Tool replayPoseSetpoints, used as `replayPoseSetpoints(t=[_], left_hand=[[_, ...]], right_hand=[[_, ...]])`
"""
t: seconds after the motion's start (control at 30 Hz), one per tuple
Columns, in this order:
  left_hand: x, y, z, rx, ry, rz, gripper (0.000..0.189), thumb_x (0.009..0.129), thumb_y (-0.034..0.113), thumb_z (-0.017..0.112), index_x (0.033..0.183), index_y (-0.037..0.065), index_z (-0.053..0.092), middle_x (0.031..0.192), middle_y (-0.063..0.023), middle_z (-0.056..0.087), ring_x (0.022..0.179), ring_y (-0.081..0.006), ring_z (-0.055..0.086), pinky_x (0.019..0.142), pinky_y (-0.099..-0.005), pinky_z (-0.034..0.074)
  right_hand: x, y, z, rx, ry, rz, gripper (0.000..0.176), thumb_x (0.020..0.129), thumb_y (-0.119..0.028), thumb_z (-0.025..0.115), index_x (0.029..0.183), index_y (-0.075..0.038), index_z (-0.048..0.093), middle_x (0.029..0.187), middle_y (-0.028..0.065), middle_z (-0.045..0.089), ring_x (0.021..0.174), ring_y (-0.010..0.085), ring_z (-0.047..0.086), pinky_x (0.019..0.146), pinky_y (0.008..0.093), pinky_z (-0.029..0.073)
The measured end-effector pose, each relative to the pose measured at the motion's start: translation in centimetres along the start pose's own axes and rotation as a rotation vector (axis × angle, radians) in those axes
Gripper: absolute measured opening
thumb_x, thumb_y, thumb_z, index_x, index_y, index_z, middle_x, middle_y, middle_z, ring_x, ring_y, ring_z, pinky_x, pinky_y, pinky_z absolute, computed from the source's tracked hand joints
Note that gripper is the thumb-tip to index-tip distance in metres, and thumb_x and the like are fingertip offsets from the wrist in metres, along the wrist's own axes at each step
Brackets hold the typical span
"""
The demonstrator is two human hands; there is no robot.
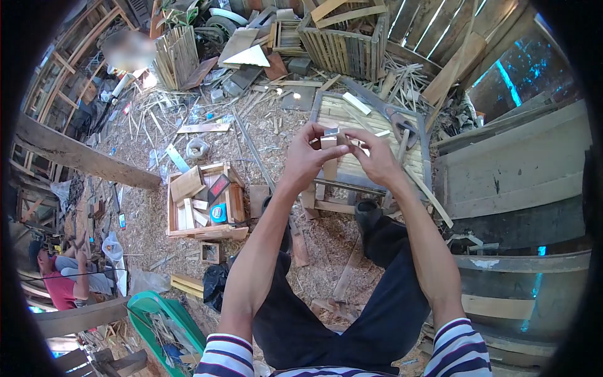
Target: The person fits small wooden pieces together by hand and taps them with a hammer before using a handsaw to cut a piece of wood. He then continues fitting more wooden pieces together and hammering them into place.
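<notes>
Both my hands are raised over a low slatted wooden table point(323, 116). Between them is a small wooden block point(329, 143) with a metallic-looking piece at its top. My left hand point(309, 157) has its fingers and thumb closed on the block from the left. From the right, my right hand point(374, 157) pinches at the same block, its fingertips close to my left thumb. Beneath them on the slats lie a hammer-like tool point(400, 124) and a pale wood strip point(357, 103).
A wooden box point(235, 232) at left holds wood pieces and a blue tape measure point(218, 213). Wood shavings and offcuts cover the ground. A green plastic chair point(144, 308) stands lower left; another person point(66, 276) sits beyond. A wooden post point(88, 154) juts in from the left.
</notes>
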State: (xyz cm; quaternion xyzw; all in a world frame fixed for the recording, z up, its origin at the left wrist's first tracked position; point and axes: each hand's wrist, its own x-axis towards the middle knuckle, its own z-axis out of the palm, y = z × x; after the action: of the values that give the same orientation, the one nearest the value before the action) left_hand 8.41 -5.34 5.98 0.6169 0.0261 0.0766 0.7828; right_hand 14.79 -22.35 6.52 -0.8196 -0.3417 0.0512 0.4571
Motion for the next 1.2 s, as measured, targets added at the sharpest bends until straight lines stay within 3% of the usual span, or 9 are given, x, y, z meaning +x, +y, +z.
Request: replayPoseSetpoints(t=[0.13, 0.33, 0.43, 0.5, 0.73, 0.8, 0.87, 1.03, 1.2], left_hand=[[0.3, -1.2, 0.1, 0.207, 0.133, -0.065, 0.041, 0.072, 0.013, 0.084, 0.098, 0.003, 0.055, 0.090, -0.0044, 0.063, 0.082, -0.0108, 0.060, 0.071, -0.0248, 0.049], [0.6, -1.6, 0.4, 0.102, 0.277, -0.052, 0.047, 0.068, 0.019, 0.088, 0.095, 0.001, 0.053, 0.085, -0.0056, 0.061, 0.074, -0.0099, 0.058, 0.064, -0.0235, 0.048], [0.5, -1.4, 0.4, 0.162, 0.317, -0.178, 0.050, 0.067, 0.022, 0.089, 0.093, 0.001, 0.052, 0.081, -0.0048, 0.059, 0.070, -0.0096, 0.057, 0.062, -0.0228, 0.047], [0.4, -1.4, 0.6, 0.205, 0.305, -0.199, 0.049, 0.067, 0.024, 0.089, 0.092, 0.001, 0.052, 0.080, -0.0042, 0.059, 0.069, -0.0093, 0.056, 0.061, -0.0227, 0.047], [0.0, -1.2, 0.9, 0.122, 0.099, -0.148, 0.041, 0.078, 0.024, 0.081, 0.097, -0.003, 0.056, 0.082, -0.0035, 0.060, 0.077, -0.0096, 0.059, 0.068, -0.0236, 0.048], [-0.4, -0.9, 1.3, 0.106, 0.068, -0.083, 0.035, 0.080, 0.021, 0.078, 0.098, -0.003, 0.058, 0.089, -0.0051, 0.060, 0.084, -0.0115, 0.059, 0.073, -0.0250, 0.048], [-0.6, -0.4, 1.4, 0.092, 0.038, -0.015, 0.030, 0.083, 0.017, 0.075, 0.100, -0.002, 0.060, 0.096, -0.0067, 0.060, 0.091, -0.0133, 0.059, 0.078, -0.0264, 0.047], [-0.6, 0.5, 1.4, 0.758, 0.065, 0.546, 0.015, 0.084, 0.006, 0.068, 0.099, 0.007, 0.067, 0.112, -0.0132, 0.056, 0.101, -0.0254, 0.060, 0.083, -0.0327, 0.048], [-0.9, 0.6, 2.3, 0.597, 0.079, 0.505, 0.016, 0.085, 0.005, 0.067, 0.099, 0.004, 0.061, 0.106, -0.0141, 0.059, 0.089, -0.0212, 0.064, 0.073, -0.0289, 0.051]], right_hand=[[-0.4, -1.9, 1.0, -0.053, 0.141, 0.079, 0.035, 0.089, -0.004, 0.055, 0.123, -0.007, 0.059, 0.117, 0.0166, 0.057, 0.097, 0.0279, 0.062, 0.086, 0.0354, 0.050], [-0.6, -1.6, 2.1, 0.136, 0.082, -0.047, 0.046, 0.083, -0.008, 0.064, 0.126, -0.001, 0.052, 0.115, 0.0178, 0.051, 0.093, 0.0270, 0.062, 0.079, 0.0338, 0.053], [-0.9, -2.0, 2.6, 0.323, -0.049, 0.122, 0.059, 0.078, -0.009, 0.070, 0.131, 0.001, 0.046, 0.118, 0.0183, 0.048, 0.094, 0.0281, 0.063, 0.080, 0.0336, 0.054], [-0.9, -1.9, 2.5, 0.227, -0.054, 0.130, 0.063, 0.076, 0.000, 0.069, 0.134, 0.000, 0.044, 0.127, 0.0156, 0.043, 0.105, 0.0266, 0.058, 0.085, 0.0341, 0.053], [-0.3, -0.5, 2.2, -0.083, -0.010, 0.023, 0.048, 0.081, -0.005, 0.066, 0.124, 0.004, 0.045, 0.120, 0.0173, 0.047, 0.098, 0.0254, 0.061, 0.081, 0.0359, 0.055], [-0.4, -1.7, 1.0, 0.359, -0.005, 0.248, 0.041, 0.084, -0.007, 0.064, 0.119, 0.005, 0.048, 0.112, 0.0129, 0.051, 0.099, 0.0207, 0.059, 0.085, 0.0350, 0.051], [-0.2, -0.9, 0.2, 0.492, -0.037, 0.232, 0.040, 0.084, -0.008, 0.062, 0.120, 0.004, 0.048, 0.108, 0.0105, 0.053, 0.098, 0.0182, 0.058, 0.084, 0.0341, 0.050], [-0.3, -0.4, -0.5, 0.887, -0.120, 0.246, 0.037, 0.084, -0.005, 0.055, 0.120, 0.001, 0.050, 0.101, 0.0060, 0.056, 0.091, 0.0139, 0.055, 0.080, 0.0318, 0.048], [-0.1, -2.3, -0.9, 1.287, -0.153, 0.242, 0.040, 0.083, -0.002, 0.048, 0.123, 0.001, 0.046, 0.102, 0.0057, 0.054, 0.088, 0.0141, 0.052, 0.077, 0.0296, 0.047]])
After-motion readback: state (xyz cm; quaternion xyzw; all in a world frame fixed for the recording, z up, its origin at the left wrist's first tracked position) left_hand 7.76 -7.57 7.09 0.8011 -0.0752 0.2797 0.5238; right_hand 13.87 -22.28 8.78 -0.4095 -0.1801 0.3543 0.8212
